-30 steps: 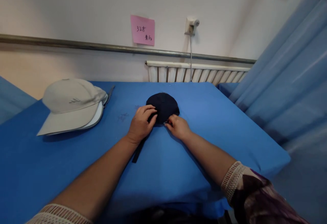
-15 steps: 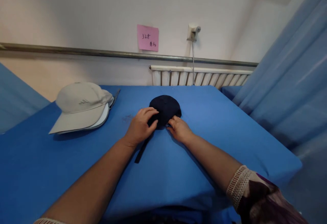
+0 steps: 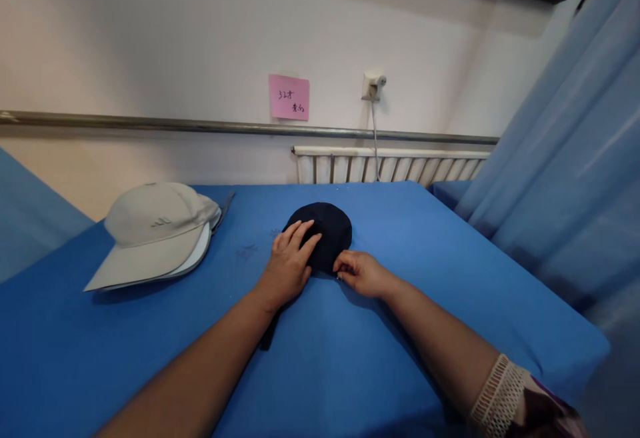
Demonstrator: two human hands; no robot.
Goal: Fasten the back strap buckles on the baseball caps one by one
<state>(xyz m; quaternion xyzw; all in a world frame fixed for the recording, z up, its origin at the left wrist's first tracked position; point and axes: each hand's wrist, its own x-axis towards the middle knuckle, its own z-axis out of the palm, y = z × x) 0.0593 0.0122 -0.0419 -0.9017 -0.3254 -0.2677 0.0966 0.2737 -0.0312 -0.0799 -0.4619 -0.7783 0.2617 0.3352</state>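
Observation:
A dark navy cap lies on the blue-covered table with its rounded crown up. My left hand rests over its left side, fingers stretched out and apart on the fabric. At the cap's near right edge, my right hand is closed in a pinch on the rim; a tiny pale bit shows at the fingertips, too small to make out. A black strap sticks out from under my left wrist toward me.
Light beige caps lie stacked on the left of the blue table cover. Behind are a white radiator, a metal rail, a pink note and a plugged socket. A blue curtain hangs at the right.
My left hand has moved from the cap's near left edge up onto its crown, fingers spreading. My right hand has shifted slightly right along the rim. The view has tilted up.

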